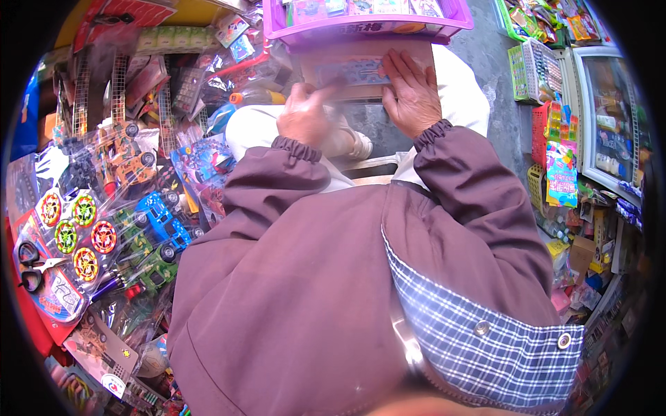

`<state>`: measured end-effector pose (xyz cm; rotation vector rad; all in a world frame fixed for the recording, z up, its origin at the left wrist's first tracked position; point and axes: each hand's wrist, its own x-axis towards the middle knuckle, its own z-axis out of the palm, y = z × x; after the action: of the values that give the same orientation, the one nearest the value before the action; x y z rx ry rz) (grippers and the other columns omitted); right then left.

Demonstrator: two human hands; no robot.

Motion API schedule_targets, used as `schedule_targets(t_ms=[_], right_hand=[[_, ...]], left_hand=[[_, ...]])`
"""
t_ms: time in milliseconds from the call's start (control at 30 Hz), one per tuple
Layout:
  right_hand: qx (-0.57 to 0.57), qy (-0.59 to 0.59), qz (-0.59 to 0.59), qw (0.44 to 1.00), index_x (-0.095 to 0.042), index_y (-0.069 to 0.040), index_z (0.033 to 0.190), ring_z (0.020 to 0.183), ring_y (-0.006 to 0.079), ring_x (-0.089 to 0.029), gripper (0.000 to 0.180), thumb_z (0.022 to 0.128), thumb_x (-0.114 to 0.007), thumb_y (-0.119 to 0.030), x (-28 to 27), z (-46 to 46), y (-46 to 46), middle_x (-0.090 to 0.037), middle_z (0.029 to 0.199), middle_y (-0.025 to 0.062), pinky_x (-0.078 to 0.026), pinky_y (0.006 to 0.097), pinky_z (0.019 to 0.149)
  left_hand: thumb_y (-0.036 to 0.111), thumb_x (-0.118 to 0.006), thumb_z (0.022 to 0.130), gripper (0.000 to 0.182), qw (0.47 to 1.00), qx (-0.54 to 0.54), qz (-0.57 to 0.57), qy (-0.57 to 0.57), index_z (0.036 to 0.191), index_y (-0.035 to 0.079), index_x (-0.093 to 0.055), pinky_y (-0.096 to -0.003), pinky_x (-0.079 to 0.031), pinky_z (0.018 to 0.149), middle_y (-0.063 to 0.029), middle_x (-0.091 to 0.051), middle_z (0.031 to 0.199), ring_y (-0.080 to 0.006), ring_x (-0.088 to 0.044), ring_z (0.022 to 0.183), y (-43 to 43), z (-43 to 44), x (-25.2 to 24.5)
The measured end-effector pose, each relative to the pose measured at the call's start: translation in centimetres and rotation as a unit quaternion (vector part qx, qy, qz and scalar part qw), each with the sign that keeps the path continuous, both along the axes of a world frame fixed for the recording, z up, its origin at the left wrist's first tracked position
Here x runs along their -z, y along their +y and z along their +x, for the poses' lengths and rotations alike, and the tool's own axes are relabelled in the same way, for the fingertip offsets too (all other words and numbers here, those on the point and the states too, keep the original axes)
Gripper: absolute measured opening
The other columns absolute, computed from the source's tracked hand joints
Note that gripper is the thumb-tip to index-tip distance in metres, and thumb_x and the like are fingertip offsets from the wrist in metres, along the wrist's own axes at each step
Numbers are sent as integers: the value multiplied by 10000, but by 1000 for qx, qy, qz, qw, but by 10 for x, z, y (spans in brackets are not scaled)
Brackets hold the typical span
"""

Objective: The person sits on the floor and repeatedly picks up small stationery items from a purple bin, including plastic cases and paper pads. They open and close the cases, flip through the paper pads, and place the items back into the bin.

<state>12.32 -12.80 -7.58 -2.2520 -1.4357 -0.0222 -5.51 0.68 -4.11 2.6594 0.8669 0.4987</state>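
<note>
A flat cardboard piece [359, 92] lies across the person's lap at the top centre, with a light blue and pink printed sheet [348, 72] on it. My right hand [411, 93] rests palm down on the right end of the sheet, fingers slightly spread and pointing away. At the left end, my left hand [307, 114] is bent, its index finger stretched over the cardboard and blurred. Whether the left fingers hold anything cannot be made out. Just beyond the cardboard stands a purple plastic basket [359, 31] with picture cards inside.
Packaged toys, among them a blue toy truck [164, 221], crowd the left side. Black-handled scissors [39, 265] lie on packages at the far left. An orange-capped bottle [257, 96] is near my left hand. A glass-door fridge [609, 114] and snack baskets stand at right.
</note>
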Motion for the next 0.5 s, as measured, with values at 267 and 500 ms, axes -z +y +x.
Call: schedule_targets(t_ms=[267,500], right_hand=[[-3,12,14,1000,-410,-136,1427,1399,219,-307,577,875,-537,-244,3,0,-1,-357,1508,23,-215,545,1109],[-2,15,8,1000,-398,-149,1437,1400,222,-305,584,879,-535,-252,4,1,0,-357,1508,27,-209,548,1113]], left_hand=[[0,-628,749,408,990,46,3,-135,1072,238,-701,-354,-537,646,-48,-582,959,-258,-644,782,-9,23,2],[34,-617,740,395,998,53,12,-10,1042,276,-695,-386,-538,684,-34,-590,962,-257,-646,853,-14,30,3]])
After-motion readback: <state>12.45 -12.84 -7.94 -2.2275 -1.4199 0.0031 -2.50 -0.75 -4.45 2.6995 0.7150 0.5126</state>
